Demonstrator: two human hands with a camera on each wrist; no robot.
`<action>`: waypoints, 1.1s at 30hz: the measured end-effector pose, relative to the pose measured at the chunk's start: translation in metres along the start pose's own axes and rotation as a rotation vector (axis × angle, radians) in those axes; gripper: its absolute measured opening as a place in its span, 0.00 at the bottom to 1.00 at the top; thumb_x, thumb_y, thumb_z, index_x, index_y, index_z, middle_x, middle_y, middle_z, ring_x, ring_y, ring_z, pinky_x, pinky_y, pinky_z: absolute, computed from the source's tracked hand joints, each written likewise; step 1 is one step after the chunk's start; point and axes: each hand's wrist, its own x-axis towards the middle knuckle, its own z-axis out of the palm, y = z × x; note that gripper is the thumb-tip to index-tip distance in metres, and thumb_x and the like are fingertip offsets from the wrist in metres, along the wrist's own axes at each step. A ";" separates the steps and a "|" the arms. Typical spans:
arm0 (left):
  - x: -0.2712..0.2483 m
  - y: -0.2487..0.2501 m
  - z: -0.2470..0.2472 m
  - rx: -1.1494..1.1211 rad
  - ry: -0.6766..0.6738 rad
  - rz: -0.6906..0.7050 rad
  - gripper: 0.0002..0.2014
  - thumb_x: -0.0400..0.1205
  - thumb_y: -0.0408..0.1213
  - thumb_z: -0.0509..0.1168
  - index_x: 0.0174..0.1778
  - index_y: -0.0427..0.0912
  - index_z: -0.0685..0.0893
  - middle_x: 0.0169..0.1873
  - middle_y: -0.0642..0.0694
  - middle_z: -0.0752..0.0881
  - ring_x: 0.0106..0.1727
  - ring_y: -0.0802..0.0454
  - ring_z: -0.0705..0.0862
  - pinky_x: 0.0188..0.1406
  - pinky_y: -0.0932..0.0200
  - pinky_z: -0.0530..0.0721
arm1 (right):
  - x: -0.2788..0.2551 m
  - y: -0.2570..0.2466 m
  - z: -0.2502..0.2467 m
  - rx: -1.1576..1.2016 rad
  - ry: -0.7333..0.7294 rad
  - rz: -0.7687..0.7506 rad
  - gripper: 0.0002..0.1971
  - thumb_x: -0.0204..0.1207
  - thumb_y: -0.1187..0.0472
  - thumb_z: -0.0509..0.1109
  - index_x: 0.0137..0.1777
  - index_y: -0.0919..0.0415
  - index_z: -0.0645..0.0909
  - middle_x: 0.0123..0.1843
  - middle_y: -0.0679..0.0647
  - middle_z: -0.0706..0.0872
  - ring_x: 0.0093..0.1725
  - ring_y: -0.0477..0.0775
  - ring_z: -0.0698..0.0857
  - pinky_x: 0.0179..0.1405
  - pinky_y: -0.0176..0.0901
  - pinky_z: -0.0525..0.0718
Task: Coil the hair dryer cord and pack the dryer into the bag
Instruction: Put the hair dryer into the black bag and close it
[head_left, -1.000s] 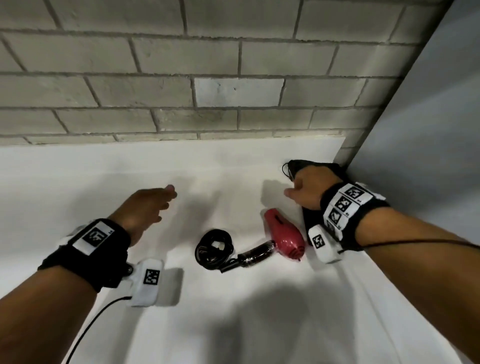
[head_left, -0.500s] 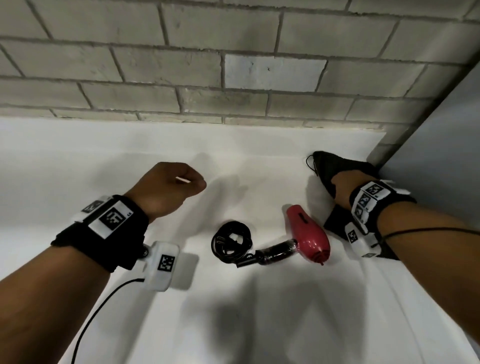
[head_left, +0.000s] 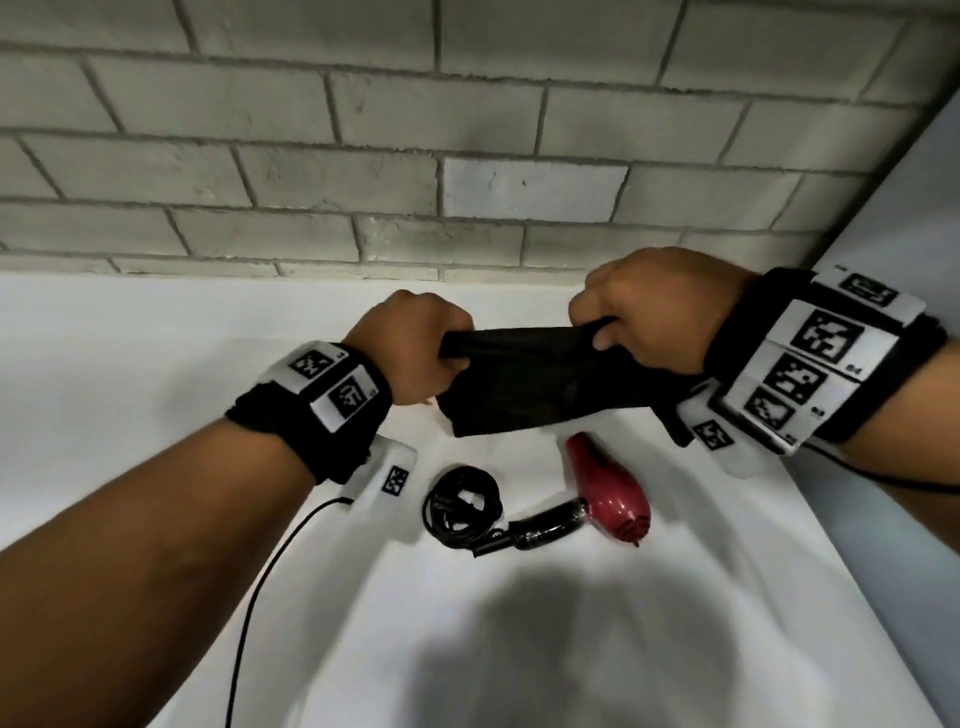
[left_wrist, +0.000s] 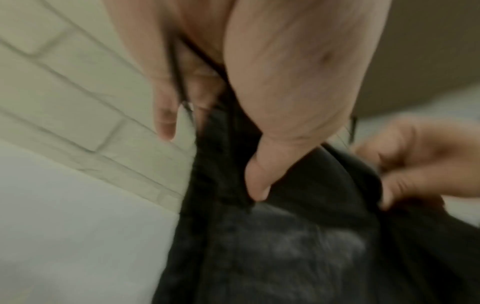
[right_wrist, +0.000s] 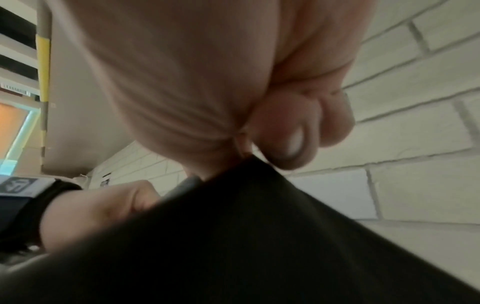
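Both hands hold a black fabric bag (head_left: 524, 379) in the air above the white table (head_left: 156, 364). My left hand (head_left: 415, 348) grips its left top edge; my right hand (head_left: 644, 312) pinches the right top edge. The left wrist view has the bag (left_wrist: 285, 236) hanging below my left thumb (left_wrist: 259, 181). In the right wrist view the bag (right_wrist: 233, 236) fills the lower half under my pinching fingers (right_wrist: 285, 139). Under the bag on the table lies the red hair dryer (head_left: 608, 488) with its black handle. Its coiled black cord (head_left: 462, 504) lies to its left.
A grey brick wall (head_left: 467, 156) runs along the table's far edge. A pale panel (head_left: 909, 234) closes the right side. A thin black cable (head_left: 260, 597) trails from my left wrist unit across the table.
My right hand lifted the bag off the table's far right corner and brought it to the middle. My left hand came over and took hold of its other edge.
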 end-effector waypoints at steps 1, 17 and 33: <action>-0.005 -0.010 -0.006 -0.087 0.026 -0.040 0.02 0.75 0.40 0.71 0.37 0.51 0.85 0.30 0.54 0.83 0.40 0.47 0.84 0.43 0.55 0.80 | -0.002 0.003 -0.002 0.007 0.008 0.014 0.04 0.76 0.59 0.69 0.49 0.54 0.83 0.48 0.55 0.85 0.51 0.60 0.82 0.51 0.57 0.82; -0.019 0.016 -0.058 -0.708 0.310 0.046 0.11 0.73 0.39 0.73 0.37 0.36 0.80 0.28 0.37 0.80 0.29 0.49 0.75 0.29 0.53 0.75 | 0.033 -0.060 -0.038 0.562 0.475 0.049 0.09 0.67 0.64 0.76 0.46 0.51 0.88 0.42 0.48 0.84 0.46 0.52 0.83 0.39 0.31 0.77; -0.030 -0.001 -0.033 -0.459 0.268 0.080 0.11 0.75 0.28 0.68 0.50 0.43 0.91 0.44 0.57 0.83 0.42 0.53 0.85 0.47 0.64 0.81 | 0.011 -0.102 0.033 1.370 0.409 0.512 0.34 0.54 0.39 0.78 0.55 0.50 0.66 0.45 0.58 0.88 0.29 0.64 0.90 0.22 0.53 0.86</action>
